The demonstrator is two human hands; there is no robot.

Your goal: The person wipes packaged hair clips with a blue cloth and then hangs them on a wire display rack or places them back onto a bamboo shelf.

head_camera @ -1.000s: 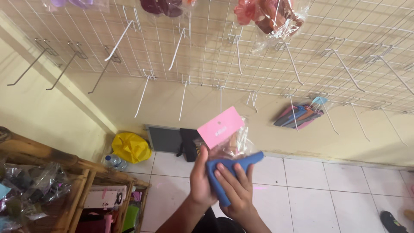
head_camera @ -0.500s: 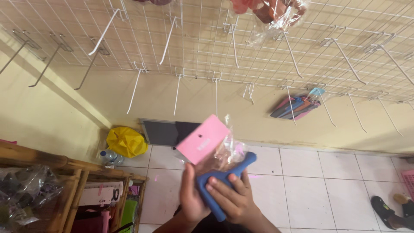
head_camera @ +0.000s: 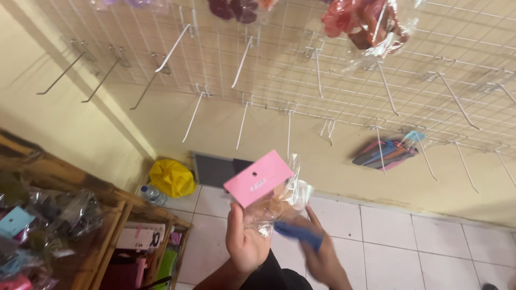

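Note:
My left hand (head_camera: 243, 241) holds up a clear plastic packet (head_camera: 279, 201) topped by a pink card header (head_camera: 259, 178) with a small hang hole. My right hand (head_camera: 322, 255) is lower and to the right, blurred, gripping a blue flat object (head_camera: 299, 234) just below the packet. Above them a white wire grid panel (head_camera: 333, 70) on the yellow wall carries several long white hooks; the hook (head_camera: 288, 131) nearest the packet is bare.
Bagged pink and red items (head_camera: 368, 24) hang at the grid's top. A bundle of coloured flat pieces (head_camera: 388, 151) hangs at right. A wooden shelf (head_camera: 97, 215) with packets stands at left; a yellow bag (head_camera: 172, 178) and a bottle (head_camera: 153, 195) lie on the tiled floor.
The packet has come off the blue object: my left hand now holds it alone, raised, while my right hand has dropped down and right with the blue object. The view shifted slightly.

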